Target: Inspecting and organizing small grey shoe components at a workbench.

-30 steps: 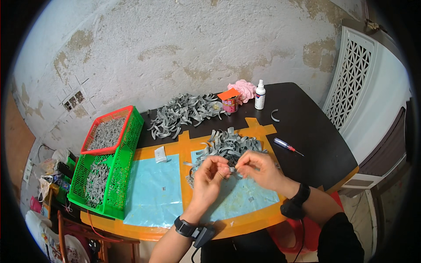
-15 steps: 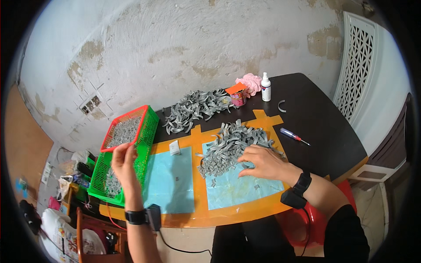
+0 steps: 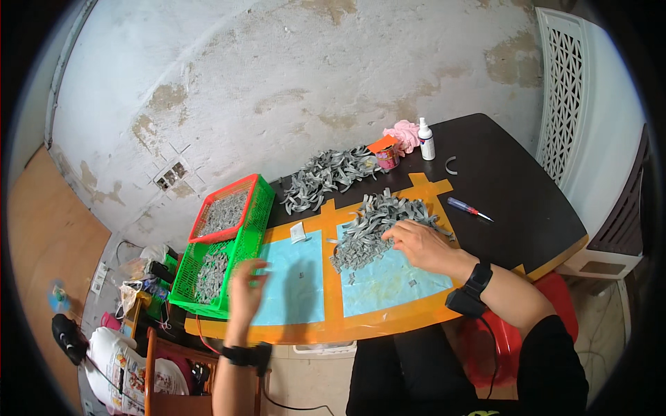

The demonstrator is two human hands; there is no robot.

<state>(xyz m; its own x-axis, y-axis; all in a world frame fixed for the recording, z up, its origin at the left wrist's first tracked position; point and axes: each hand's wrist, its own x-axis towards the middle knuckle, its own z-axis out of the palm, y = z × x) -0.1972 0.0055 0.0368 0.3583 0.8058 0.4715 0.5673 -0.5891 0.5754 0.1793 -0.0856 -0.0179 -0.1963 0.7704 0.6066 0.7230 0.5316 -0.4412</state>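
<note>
A pile of grey curved strips (image 3: pixel 388 211) with small grey cut pieces (image 3: pixel 355 256) along its near left side lies on the right blue sheet (image 3: pixel 388 291). My right hand (image 3: pixel 422 246) is at the right part of this pile, its fingers bent together among the strips; whatever they pinch is hidden. Over the left edge of the left blue sheet (image 3: pixel 277 305), my left hand (image 3: pixel 246 291) hovers beside the green basket (image 3: pixel 260 225), thumb and fingers apart with nothing seen between them. Small grey pieces (image 3: pixel 211 277) lie in that basket and in the red basket (image 3: pixel 251 186) resting on it.
Behind the pile lies a heap of grey strips (image 3: pixel 326 177), beside a pink can (image 3: pixel 388 159), a pink cloth (image 3: pixel 404 132) and a white spray bottle (image 3: pixel 426 141). A screwdriver (image 3: pixel 468 208) and a single curved strip (image 3: pixel 451 166) are at right. A white packet (image 3: pixel 297 233) stands left.
My left hand has come down and away from the red basket, and its fingers have parted. My right hand's fingers have drawn in against the pile. The whole view has shifted slightly.
</note>
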